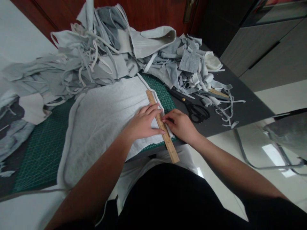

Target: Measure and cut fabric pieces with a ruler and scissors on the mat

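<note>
A light grey piece of fabric (pixel 103 108) lies spread out in front of me, its side edges curled up. Along its right side runs a wooden ruler (pixel 171 148), slanted, with the near end jutting past the table edge. My left hand (pixel 142 124) rests on the ruler and fabric, fingers stretched out and thumb apart, pressing down. Right beside the ruler, my right hand (pixel 181 125) is closed in a pinch at the fabric's right edge. What sits between those fingertips is too small to make out.
Black-handled scissors (pixel 193 108) lie right of my right hand. Heaped grey fabric scraps (pixel 96 60) cover the back of the table. Beneath the fabric is a green cutting mat (pixel 42 150). A second wooden strip (pixel 219 93) pokes out among scraps at right. A metal-framed chair (pixel 285 166) stands beyond.
</note>
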The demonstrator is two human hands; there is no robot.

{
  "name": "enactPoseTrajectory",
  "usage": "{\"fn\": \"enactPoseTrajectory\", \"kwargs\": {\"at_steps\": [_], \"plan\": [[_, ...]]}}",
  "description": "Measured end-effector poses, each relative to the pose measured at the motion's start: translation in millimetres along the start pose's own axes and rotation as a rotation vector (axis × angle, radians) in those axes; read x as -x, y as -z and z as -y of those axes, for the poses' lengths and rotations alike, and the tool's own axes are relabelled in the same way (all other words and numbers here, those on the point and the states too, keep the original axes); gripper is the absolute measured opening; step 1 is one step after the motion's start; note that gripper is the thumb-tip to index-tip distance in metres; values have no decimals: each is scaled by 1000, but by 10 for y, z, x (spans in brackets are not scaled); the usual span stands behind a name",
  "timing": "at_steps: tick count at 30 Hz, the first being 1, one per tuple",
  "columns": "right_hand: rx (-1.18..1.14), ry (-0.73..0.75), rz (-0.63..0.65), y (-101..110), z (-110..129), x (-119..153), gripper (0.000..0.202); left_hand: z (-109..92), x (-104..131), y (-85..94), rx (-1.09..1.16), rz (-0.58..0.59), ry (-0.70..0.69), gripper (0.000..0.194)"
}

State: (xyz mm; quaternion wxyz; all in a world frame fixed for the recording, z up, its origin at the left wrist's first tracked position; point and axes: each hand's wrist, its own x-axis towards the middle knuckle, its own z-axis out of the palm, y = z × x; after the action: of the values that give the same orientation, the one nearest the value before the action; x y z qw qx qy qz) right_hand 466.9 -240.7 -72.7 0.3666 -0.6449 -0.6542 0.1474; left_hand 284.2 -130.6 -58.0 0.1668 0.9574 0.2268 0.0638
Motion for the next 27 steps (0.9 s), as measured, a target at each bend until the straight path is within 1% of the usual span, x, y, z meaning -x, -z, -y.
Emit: {"fn": "enactPoseTrajectory", "kwargs": {"at_steps": [5,9,13,17,20,23,25,27], "plan": [[56,20,87,69,4,-22,12,-12,3,-2,-4,4,13,91],[93,-6,185,148,61,5,11,-15,4,-8,-12,2,6,93],[141,-37,264,220,154,67,10,-14,6,-4,-6,0,8,93],[158,-38,296,271,211,185,12,-16,6,7,3,3,15,92],[127,-35,268,252,200,274,11,-17,5,7,13,2,21,91],[112,-49,157,168,170,310,12,-12,5,4,7,3,17,90],[143,-60,80,101,162,308,13,-9,6,4,-4,1,10,90],[198,-55,46,52,170,315,15,-6,6,8,-13,0,10,90]]}}
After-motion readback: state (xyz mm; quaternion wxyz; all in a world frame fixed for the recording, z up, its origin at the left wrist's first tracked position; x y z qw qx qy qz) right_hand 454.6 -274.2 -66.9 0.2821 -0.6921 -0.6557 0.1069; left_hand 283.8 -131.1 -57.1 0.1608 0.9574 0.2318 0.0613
